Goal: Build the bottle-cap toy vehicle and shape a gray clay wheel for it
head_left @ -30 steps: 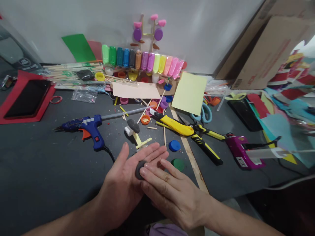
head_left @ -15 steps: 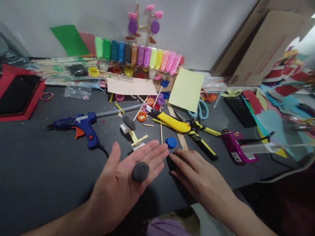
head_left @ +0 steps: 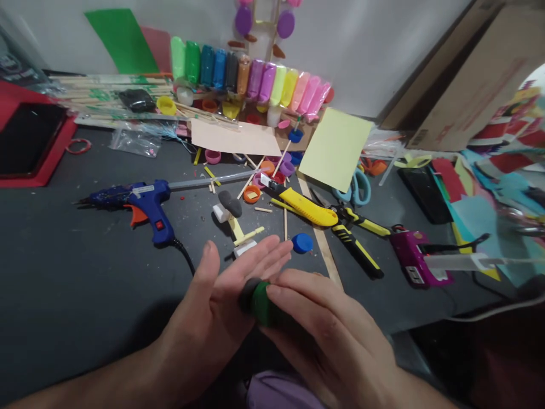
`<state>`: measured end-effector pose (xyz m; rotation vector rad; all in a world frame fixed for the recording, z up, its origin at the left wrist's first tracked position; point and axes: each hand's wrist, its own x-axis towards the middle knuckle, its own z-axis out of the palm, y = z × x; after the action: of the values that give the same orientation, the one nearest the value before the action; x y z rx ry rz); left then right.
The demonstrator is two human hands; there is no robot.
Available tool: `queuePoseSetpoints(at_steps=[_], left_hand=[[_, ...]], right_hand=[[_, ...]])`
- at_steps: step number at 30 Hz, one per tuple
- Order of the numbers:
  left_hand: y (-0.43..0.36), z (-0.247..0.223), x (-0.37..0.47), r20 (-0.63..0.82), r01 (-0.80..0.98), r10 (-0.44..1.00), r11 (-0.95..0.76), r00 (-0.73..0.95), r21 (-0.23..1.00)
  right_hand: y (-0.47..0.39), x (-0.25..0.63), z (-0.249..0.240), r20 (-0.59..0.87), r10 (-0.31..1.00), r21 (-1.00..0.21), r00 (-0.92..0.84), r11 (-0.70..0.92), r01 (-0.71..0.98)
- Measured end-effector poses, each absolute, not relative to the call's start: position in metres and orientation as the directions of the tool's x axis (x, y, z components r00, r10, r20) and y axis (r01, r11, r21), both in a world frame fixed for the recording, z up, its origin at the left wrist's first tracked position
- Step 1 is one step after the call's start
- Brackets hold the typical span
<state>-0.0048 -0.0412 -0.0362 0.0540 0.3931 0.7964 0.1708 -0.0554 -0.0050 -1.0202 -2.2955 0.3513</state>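
My left hand (head_left: 213, 312) lies palm up with its fingers stretched out and the thumb apart. On its palm rests a dark grey disc of modelling clay (head_left: 248, 292), partly covered. My right hand (head_left: 327, 329) is closed on a round green cap (head_left: 261, 303), which it holds against the clay; its far side is hidden by the fingers. Just beyond the hands sits a blue bottle cap (head_left: 302, 243). A small piece built of yellow sticks (head_left: 237, 228), white blocks and dark grey clay lies past my left fingertips.
A blue glue gun (head_left: 149, 199) lies left on the dark table. Beyond are a yellow utility knife (head_left: 309, 207), pliers (head_left: 357, 250), light blue scissors (head_left: 361, 186) and coloured clay packs (head_left: 255, 79). A purple device (head_left: 419, 258) with a cable stands right.
My right hand has moved from the table beside the blue cap to my left palm, bringing the green cap onto the grey clay. The view has tilted slightly downward.
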Motion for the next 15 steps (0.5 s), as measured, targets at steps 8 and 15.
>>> queuePoseSetpoints(at_steps=[8, 15], left_hand=[[-0.0452, -0.0392, -0.0033, -0.292, -0.690, 0.726, 0.685, 0.622, 0.234], [-0.0444, -0.0413, -0.0034, -0.278, -0.690, 0.732, 0.680, 0.621, 0.250]], right_hand=[[-0.0559, 0.1732, -0.0138, 0.410, 0.740, -0.448, -0.533, 0.673, 0.589], [-0.0561, 0.1714, -0.0135, 0.402, 0.748, -0.434, -0.528, 0.663, 0.610]])
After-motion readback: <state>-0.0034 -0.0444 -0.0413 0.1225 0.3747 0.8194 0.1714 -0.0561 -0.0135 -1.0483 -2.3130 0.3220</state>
